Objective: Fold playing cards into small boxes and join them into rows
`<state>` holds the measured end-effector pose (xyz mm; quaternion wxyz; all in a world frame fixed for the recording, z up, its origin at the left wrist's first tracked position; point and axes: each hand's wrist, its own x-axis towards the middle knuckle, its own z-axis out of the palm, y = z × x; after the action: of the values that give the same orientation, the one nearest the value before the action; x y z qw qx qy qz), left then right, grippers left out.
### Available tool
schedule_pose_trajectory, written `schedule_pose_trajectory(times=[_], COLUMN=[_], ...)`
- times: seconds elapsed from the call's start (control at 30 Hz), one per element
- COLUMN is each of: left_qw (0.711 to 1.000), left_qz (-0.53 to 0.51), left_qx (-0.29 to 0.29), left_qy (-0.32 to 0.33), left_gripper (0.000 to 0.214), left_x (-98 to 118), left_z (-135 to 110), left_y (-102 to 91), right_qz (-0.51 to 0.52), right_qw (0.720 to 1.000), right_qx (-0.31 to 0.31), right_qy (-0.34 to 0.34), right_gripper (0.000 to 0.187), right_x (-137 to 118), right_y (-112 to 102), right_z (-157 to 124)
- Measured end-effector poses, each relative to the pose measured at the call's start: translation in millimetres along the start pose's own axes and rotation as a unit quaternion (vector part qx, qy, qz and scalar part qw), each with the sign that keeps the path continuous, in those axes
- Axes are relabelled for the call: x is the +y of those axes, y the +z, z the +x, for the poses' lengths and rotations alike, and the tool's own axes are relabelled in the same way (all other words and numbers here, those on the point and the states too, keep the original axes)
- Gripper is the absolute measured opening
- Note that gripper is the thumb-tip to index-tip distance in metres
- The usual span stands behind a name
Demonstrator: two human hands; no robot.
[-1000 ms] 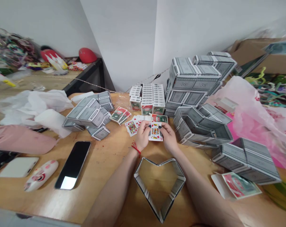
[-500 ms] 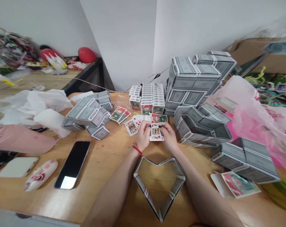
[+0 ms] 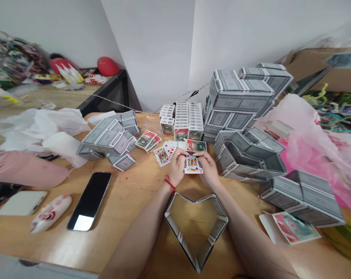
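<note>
Both my left hand (image 3: 177, 169) and my right hand (image 3: 208, 169) are closed on a king of diamonds playing card (image 3: 193, 166), held face up between them. Whether other cards lie under it I cannot tell. Loose face-up playing cards (image 3: 163, 154) lie just beyond my left hand. A red and green card box (image 3: 196, 145) rests behind my fingers. Between my forearms stands a heart-shaped frame (image 3: 174, 228) made of folded grey-backed cards. Beyond my right hand sits a larger hollow piece (image 3: 236, 162) of the same folded cards.
Rows of card boxes (image 3: 181, 120) stand at the back, beside a tall stack of grey card blocks (image 3: 241, 97). More card blocks (image 3: 108, 135) sit at left, near a phone (image 3: 90, 201) and a patterned mouse-shaped object (image 3: 50, 214). An opened card box (image 3: 296, 228) lies at right.
The king of diamonds has tilted slightly between my hands, and my fingers have shifted a little at its upper edge. The heart-shaped frame stays in place.
</note>
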<state>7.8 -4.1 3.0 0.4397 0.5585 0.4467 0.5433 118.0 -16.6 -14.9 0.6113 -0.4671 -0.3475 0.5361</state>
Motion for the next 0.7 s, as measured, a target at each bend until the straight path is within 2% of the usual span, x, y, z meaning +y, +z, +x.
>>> schedule_pose_trajectory(times=[0.13,0.37,0.5,0.6,0.7], left_qw=[1.0,0.994,0.994,0.988,0.972], left_qz=[-0.012,-0.084,-0.101,-0.138,-0.195], left_qx=[0.0,-0.008,-0.003,-0.026,-0.037], left_qy=[-0.004,-0.066,-0.028,-0.062,-0.127], left_gripper=[0.014,0.013,0.013,0.013,0.019], left_x=[-4,-9,-16,-22,-23], left_z=[1,1,2,5,10], left_y=[-0.4,0.1,-3.6,-5.5,-3.5], right_qz=[0.003,0.074,0.073,0.045,-0.024], right_qw=[1.0,0.994,0.991,0.996,0.999], right_qx=[-0.003,-0.064,-0.09,-0.066,-0.009], right_qy=[-0.001,0.046,0.063,0.044,-0.027], right_gripper=[0.008,0.004,0.003,0.003,0.004], right_x=[-3,-12,-9,-4,0], right_y=[1,1,-1,-2,-5], right_z=[-1,-3,-3,0,3])
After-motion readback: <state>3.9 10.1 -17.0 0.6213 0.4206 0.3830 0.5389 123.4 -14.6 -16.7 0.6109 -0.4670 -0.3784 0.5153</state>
